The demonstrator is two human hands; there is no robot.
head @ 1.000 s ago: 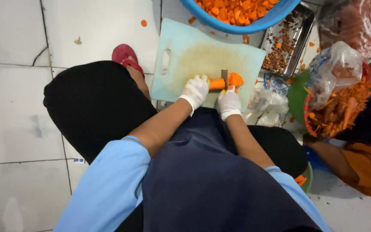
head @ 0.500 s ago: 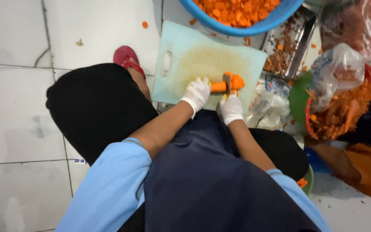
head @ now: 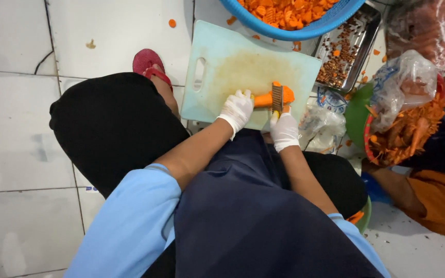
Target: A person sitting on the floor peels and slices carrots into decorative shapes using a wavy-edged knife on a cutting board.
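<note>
Carrot (head: pixel 264 99): orange, lying crosswise near the near-right edge of the pale green cutting board (head: pixel 222 62), right end blunt and thick. Board surface is stained yellowish in the middle, handle slot on its left side.

Left hand (head: pixel 237 108), white glove: fingers curled down over the carrot's left end, pinning it to the board. Right hand (head: pixel 283 129), white glove: closed around the handle of a crinkle-cut knife (head: pixel 277 98), ribbed blade standing upright across the carrot near its right end.

Edges: hands sit right at the board's near edge. Blue basin (head: pixel 305 32) of cut carrot pieces overhangs the far-right corner; metal tray (head: pixel 359 49) of scraps touches the right edge. Clear plastic bags (head: pixel 405 77) and a red basket of peelings (head: pixel 403 134) further right. Open board area lies left and far of the carrot; white floor tiles (head: pixel 11 128) on the left.
</note>
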